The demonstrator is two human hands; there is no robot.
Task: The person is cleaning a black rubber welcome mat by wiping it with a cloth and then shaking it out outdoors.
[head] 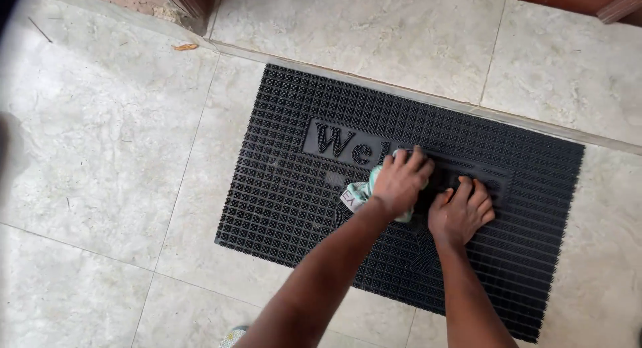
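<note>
Wiping is under way: the left hand (400, 181) presses a pale cloth (356, 194) with curled fingers onto the middle of the black doormat (281, 187); at its 3 o'clock, the right hand (461, 211) lies flat, fingers together. The next stroke needs steady pressure along the ribs

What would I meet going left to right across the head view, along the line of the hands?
Bare floor tiles → left edge of the black doormat → light cloth → left hand on the cloth → right hand flat on the mat → right edge of the mat → floor tiles again.
</note>
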